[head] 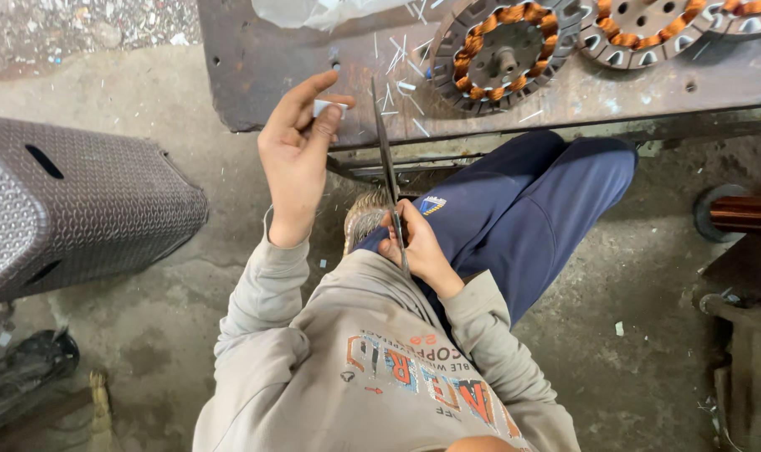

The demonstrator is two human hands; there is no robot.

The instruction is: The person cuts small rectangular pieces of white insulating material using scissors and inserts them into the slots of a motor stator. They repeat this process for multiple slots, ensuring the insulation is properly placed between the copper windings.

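Note:
My left hand (295,159) is raised over the edge of a rusty metal bench (263,75) and pinches a small white strip of paper (326,107) between thumb and fingers. My right hand (418,247) rests by my knee, closed on the handles of long dark scissors (385,151). Their blades point up towards the bench and pass just right of the paper strip. I cannot tell whether the blades touch the strip. I wear a grey sweatshirt and blue trousers.
On the bench lie a round stator with copper windings (504,52), a second one (648,29), several white paper slivers (401,54) and a clear plastic bag (313,10). A brown woven plastic stool (71,205) stands left. A copper wire spool (740,213) is at the right.

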